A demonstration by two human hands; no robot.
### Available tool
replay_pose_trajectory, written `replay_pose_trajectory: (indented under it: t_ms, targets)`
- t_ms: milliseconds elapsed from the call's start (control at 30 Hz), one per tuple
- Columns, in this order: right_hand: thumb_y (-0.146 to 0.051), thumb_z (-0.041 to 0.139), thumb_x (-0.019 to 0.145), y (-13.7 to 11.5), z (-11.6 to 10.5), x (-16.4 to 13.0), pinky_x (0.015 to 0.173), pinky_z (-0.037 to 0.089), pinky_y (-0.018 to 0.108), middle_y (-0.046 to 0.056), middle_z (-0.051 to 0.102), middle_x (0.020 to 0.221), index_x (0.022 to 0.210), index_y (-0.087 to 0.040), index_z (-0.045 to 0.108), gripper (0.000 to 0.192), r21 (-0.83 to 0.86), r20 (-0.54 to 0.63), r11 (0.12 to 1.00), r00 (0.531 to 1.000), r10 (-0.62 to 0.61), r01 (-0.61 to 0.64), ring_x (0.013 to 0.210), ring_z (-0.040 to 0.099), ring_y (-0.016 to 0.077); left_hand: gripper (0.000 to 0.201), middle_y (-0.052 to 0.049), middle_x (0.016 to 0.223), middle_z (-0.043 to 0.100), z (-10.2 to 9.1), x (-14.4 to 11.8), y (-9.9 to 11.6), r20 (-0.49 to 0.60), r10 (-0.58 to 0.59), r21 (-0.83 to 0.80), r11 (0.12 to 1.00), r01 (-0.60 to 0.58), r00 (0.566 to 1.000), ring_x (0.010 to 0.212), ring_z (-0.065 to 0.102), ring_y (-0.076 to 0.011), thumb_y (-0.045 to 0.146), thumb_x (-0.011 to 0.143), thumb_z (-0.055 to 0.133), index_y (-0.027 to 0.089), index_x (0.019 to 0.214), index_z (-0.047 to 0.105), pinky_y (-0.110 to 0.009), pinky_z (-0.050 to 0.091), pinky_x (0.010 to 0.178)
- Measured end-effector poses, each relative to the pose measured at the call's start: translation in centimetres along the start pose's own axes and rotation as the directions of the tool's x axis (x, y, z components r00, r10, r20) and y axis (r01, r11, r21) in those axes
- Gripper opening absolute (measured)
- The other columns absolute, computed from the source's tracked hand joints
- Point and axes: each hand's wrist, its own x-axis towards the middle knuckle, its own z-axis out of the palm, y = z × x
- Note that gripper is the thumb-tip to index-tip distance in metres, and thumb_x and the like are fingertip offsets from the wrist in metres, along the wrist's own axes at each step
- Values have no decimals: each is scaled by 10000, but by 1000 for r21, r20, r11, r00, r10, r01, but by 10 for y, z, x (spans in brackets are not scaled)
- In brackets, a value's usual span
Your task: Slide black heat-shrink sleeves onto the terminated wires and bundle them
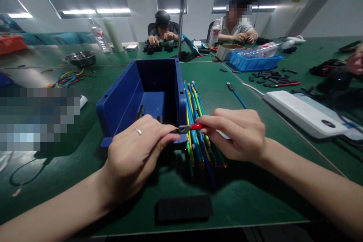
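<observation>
My right hand [236, 132] is closed in a pinch on a short red cable [195, 126]. The cable's metal ring terminal [184, 129] points toward my left hand [136, 147], which wears a ring. Between that hand's thumb and forefinger is a small black sleeve [175, 131], its tip meeting the terminal; most of it is hidden by the fingers. Just behind my left hand stands a blue open-front bin [119, 109] with a few black sleeves [141, 110] inside. Beneath the held cable, a row of blue and yellow-green cables [195, 109] with ring terminals lies along the bin's right side.
A black foam block [184, 208] lies near the table's front edge. At right are a blue cable with a black sleeve [238, 96], a white power bank [300, 113] and scattered black sleeves [269, 77]. A metal bowl [81, 58] stands back left. Two people [238, 26] sit opposite.
</observation>
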Motion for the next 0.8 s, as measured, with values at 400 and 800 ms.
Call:
replay_pose_trajectory:
  t_ms: [400,800]
  targets:
    - [-166,619,904,-5,-9,-2,477,381,267,24,699,702,1053,-112,636,160,-215,23,959,983,-184,185,543,534,112,117,-46,810,690,1,2,1,1,73,-2,997,-73,997,718,558,-121,122,952,578,69,1009,665,-250,451,687]
    - [-179,600,932,-7,1,-5,507,376,263,5,659,679,1024,-93,623,128,-199,35,964,984,-173,177,571,507,111,155,-59,780,682,4,2,1,-37,152,68,986,-149,988,740,550,-129,90,880,669,21,1015,699,-252,478,716]
